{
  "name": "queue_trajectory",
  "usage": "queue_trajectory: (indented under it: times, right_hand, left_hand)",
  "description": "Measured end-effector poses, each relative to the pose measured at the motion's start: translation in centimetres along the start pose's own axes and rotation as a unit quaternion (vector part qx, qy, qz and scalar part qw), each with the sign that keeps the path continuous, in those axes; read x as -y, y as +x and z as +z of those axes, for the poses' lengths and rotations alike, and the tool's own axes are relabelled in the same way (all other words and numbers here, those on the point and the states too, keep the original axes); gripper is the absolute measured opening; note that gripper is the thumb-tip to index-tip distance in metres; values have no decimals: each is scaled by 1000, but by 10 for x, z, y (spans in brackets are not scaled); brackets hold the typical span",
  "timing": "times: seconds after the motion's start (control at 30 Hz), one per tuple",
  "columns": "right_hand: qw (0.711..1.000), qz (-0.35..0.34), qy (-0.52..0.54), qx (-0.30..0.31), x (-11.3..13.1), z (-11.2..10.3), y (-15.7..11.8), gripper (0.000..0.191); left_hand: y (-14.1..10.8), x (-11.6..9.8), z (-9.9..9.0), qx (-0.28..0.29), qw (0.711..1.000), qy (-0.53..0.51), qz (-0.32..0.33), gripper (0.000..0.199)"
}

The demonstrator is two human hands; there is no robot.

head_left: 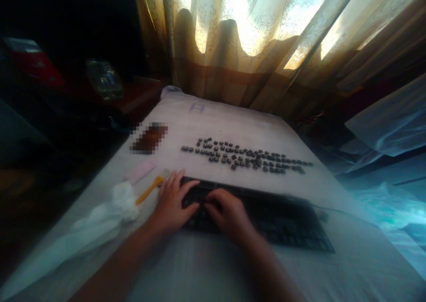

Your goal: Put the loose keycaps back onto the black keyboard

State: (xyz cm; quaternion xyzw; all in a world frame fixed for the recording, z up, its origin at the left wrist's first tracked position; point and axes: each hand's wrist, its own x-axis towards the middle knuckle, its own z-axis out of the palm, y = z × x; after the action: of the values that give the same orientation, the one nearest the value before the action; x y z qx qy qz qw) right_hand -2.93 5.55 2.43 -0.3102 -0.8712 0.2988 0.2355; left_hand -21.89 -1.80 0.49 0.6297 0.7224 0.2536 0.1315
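Observation:
A black keyboard (276, 211) lies slantwise on the pale cloth-covered surface. My left hand (171, 201) rests over its left end, fingers spread and thumb stretched toward the other hand. Close beside it, my right hand (231, 211) has its fingers pinched together low over the left part of the keyboard; whatever is between the fingertips is too small and blurred to make out. Beyond the keyboard, several loose black keycaps (258, 161) lie in uneven rows. To the left of my left hand is a brush-like tool with a yellow handle (149, 190).
A crumpled white cloth (96, 222) and a flat pink piece (140, 170) lie at the left. Further back is a blurred-out brown item (150, 139). A cable (349, 214) runs off right from the keyboard. A patterned curtain (213, 71) hangs behind the surface.

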Motion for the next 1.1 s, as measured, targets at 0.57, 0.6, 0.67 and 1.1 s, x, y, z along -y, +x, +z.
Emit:
queue_trajectory:
  times: [0.57, 0.6, 0.67, 1.1]
  right_hand:
    - [996, 0, -85, 21, 3, 3, 3, 20]
    - [997, 2, -76, 22, 3, 2, 3, 19]
    - [998, 4, -57, 29, 5, 0, 3, 18]
    - [997, 25, -64, 39, 13, 1, 2, 19]
  left_hand:
    - [2, 8, -5, 11, 999, -33, 12, 38]
    - [1, 9, -5, 11, 999, -32, 13, 38]
    - [1, 9, -4, 9, 999, -29, 17, 38]
    - [-2, 8, -2, 4, 999, -18, 32, 46]
